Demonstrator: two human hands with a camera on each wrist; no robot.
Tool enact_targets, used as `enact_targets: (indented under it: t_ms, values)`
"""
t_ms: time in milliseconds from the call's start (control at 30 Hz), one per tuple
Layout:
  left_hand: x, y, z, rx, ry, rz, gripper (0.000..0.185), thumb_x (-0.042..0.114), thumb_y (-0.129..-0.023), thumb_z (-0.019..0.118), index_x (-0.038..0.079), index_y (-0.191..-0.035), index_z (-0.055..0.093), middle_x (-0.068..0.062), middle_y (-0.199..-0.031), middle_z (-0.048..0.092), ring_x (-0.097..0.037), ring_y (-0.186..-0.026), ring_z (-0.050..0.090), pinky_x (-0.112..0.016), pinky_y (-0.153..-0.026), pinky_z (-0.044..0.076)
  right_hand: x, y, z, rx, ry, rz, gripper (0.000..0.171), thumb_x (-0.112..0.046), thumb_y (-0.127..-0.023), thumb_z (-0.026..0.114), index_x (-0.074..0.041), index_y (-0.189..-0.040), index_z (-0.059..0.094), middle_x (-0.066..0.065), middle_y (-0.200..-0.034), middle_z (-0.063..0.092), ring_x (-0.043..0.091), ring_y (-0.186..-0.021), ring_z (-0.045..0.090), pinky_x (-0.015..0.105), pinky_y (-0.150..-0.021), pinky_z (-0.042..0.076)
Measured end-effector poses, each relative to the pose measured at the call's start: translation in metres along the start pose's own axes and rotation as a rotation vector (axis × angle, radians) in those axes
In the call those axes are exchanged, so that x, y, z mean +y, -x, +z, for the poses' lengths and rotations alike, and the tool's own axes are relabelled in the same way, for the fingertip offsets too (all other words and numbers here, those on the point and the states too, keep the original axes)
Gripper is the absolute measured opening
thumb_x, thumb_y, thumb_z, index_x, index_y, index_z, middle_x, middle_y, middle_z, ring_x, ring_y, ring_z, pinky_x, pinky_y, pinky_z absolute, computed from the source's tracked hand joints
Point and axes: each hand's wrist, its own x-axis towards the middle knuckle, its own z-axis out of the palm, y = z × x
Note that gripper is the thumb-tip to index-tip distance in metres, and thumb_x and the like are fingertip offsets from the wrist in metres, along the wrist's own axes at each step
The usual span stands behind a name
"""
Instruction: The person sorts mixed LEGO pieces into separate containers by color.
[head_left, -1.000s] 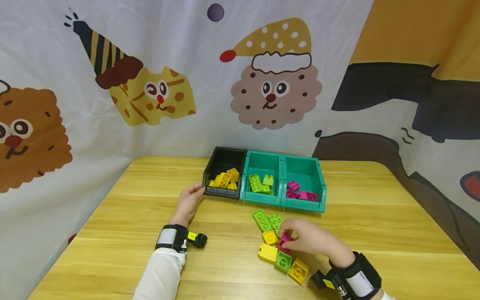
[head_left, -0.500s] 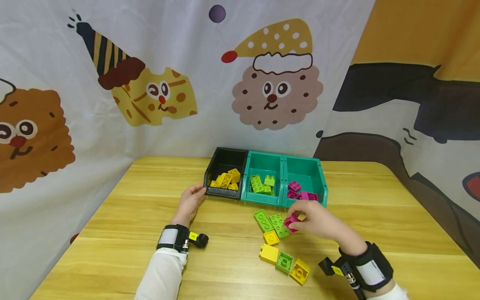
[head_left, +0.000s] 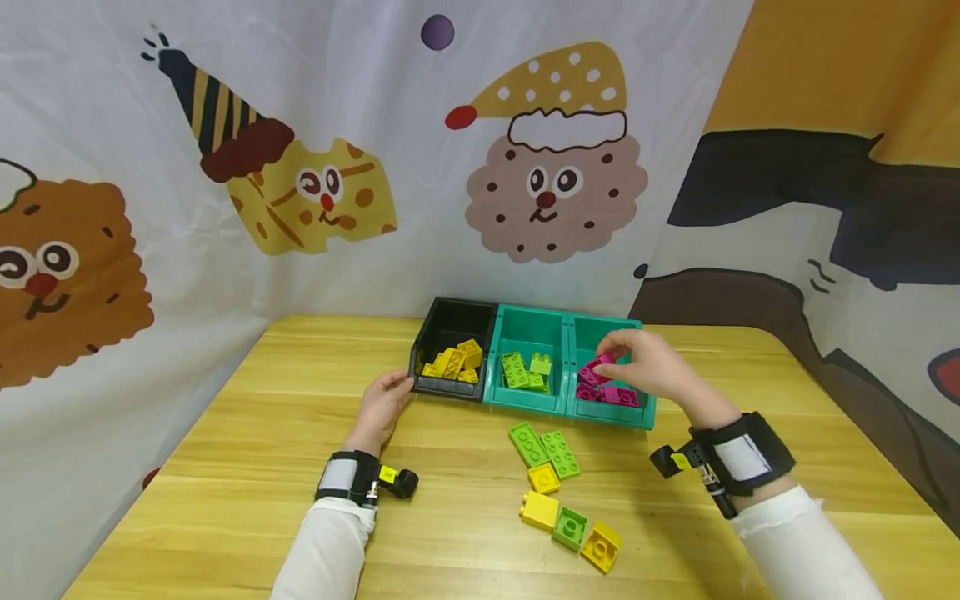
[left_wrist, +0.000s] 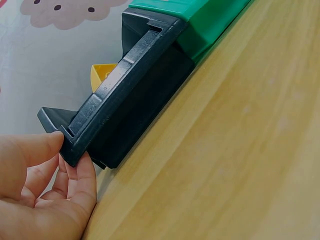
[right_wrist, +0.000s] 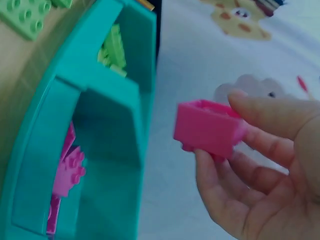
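My right hand (head_left: 615, 352) pinches a pink brick (head_left: 601, 365) between thumb and fingers, just above the right teal bin (head_left: 609, 414). The right wrist view shows that brick (right_wrist: 207, 127) in the air, held by my fingers (right_wrist: 265, 160), with other pink bricks (right_wrist: 67, 170) lying in the bin below. My left hand (head_left: 395, 387) rests on the table and holds the front left corner of the black bin (head_left: 447, 385); in the left wrist view the thumb (left_wrist: 32, 148) lies on the rim and the fingers sit under that corner of the bin (left_wrist: 130, 110).
Yellow bricks (head_left: 453, 361) fill the black bin, green ones (head_left: 522, 369) the middle teal bin (head_left: 525, 402). Loose on the wooden table (head_left: 247, 467) lie two green plates (head_left: 543, 446), yellow bricks (head_left: 542, 477) and a green brick (head_left: 570, 527). A printed cloth hangs behind.
My right hand has lifted the pink brick from the loose pile and carried it away from me, up over the right teal bin. The left hand has stayed at the black bin.
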Motion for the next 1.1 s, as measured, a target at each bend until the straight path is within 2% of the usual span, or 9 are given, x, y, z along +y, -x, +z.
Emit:
enact_targets:
  t_ms: [200, 367, 500, 733, 967, 1100]
  values:
    - [0.001, 0.001, 0.001, 0.005, 0.014, 0.01, 0.036, 0.001, -0.095, 0.052, -0.011, -0.128, 0.049, -0.012, -0.115, 0.05, -0.003, -0.086, 0.053, -0.014, -0.074, 0.049, 0.019, -0.017, -0.001, 0.044, -0.048, 0.152, 0.019, -0.015, -0.089, 0.065, 0.0, -0.1, 0.063, 0.017, -0.092, 0.068, 0.029, -0.084, 0.061, 0.032, -0.064, 0.047]
    - [0.001, 0.002, 0.003, 0.0, 0.015, 0.013, 0.036, 0.0, -0.095, 0.051, -0.012, -0.128, 0.048, -0.012, -0.114, 0.05, -0.002, -0.084, 0.053, -0.013, -0.073, 0.049, 0.038, -0.024, 0.008, 0.057, -0.077, 0.231, 0.025, -0.016, -0.091, 0.064, 0.003, -0.105, 0.061, 0.021, -0.097, 0.067, 0.031, -0.086, 0.063, 0.039, -0.073, 0.052]
    - [0.001, 0.002, 0.003, 0.003, 0.009, 0.009, 0.036, 0.001, -0.095, 0.051, -0.011, -0.129, 0.048, -0.014, -0.117, 0.049, -0.003, -0.085, 0.053, -0.013, -0.073, 0.049, 0.047, -0.03, 0.017, 0.054, -0.077, 0.222, 0.024, -0.015, -0.09, 0.063, 0.005, -0.104, 0.061, 0.022, -0.097, 0.066, 0.032, -0.087, 0.064, 0.04, -0.073, 0.051]
    - [0.001, 0.0, 0.001, 0.003, 0.014, 0.009, 0.036, 0.001, -0.095, 0.051, -0.011, -0.129, 0.048, -0.014, -0.118, 0.049, -0.004, -0.087, 0.053, -0.014, -0.075, 0.049, 0.053, -0.039, 0.032, 0.051, 0.036, 0.212, 0.018, -0.011, -0.089, 0.063, 0.005, -0.098, 0.062, 0.018, -0.088, 0.062, 0.027, -0.076, 0.054, 0.033, -0.062, 0.045]
    - [-0.001, 0.0, 0.001, 0.008, 0.011, 0.007, 0.036, 0.001, -0.095, 0.051, -0.011, -0.129, 0.048, -0.011, -0.114, 0.05, -0.003, -0.087, 0.054, -0.013, -0.075, 0.049, 0.054, -0.041, 0.046, 0.012, 0.153, 0.241, 0.018, -0.008, -0.088, 0.063, 0.008, -0.097, 0.061, 0.023, -0.091, 0.063, 0.03, -0.078, 0.056, 0.044, -0.073, 0.051]
    - [-0.001, 0.0, 0.0, 0.007, 0.014, 0.016, 0.037, 0.002, -0.095, 0.052, -0.012, -0.129, 0.047, -0.009, -0.11, 0.051, -0.003, -0.087, 0.054, -0.014, -0.076, 0.049, 0.056, -0.044, 0.051, -0.009, 0.211, 0.244, 0.016, -0.007, -0.088, 0.063, 0.008, -0.093, 0.061, 0.022, -0.087, 0.064, 0.03, -0.076, 0.056, 0.044, -0.073, 0.05]
